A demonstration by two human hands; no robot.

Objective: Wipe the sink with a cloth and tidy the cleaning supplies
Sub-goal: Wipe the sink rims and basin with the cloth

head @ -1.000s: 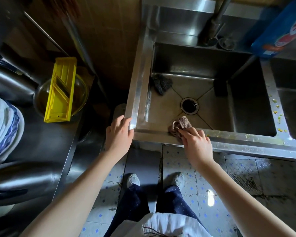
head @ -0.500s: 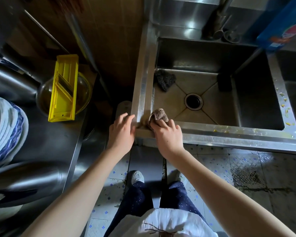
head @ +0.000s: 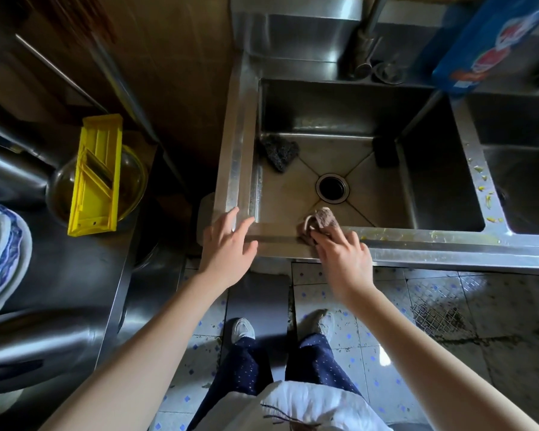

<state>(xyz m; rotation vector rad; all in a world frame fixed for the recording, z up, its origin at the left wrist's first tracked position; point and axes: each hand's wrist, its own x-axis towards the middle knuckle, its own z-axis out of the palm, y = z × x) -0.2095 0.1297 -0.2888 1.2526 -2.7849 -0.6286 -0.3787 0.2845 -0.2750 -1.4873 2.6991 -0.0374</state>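
A steel sink (head: 237, 169) fills the upper middle of the view, its drain (head: 332, 187) in the centre of the basin. My right hand (head: 344, 256) presses a brownish cloth (head: 321, 223) onto the sink's front rim, fingers closed over it. My left hand (head: 227, 247) rests flat on the rim's front left corner, fingers spread, holding nothing. A dark scouring pad (head: 279, 150) lies in the basin's back left corner. A dark sponge (head: 385, 152) leans at the back right. A blue detergent bag (head: 486, 42) stands on the back ledge.
Yellow food bits (head: 486, 194) dot the divider and front rim toward a second basin (head: 523, 169) on the right. A tap (head: 366, 35) rises at the back. On the left counter sit a yellow slicer (head: 95, 175) over a glass bowl (head: 134, 178), and stacked plates (head: 0, 244).
My right hand slid the cloth left along the front rim to the corner beside my left hand, then back to the right. My left hand stayed on the corner.
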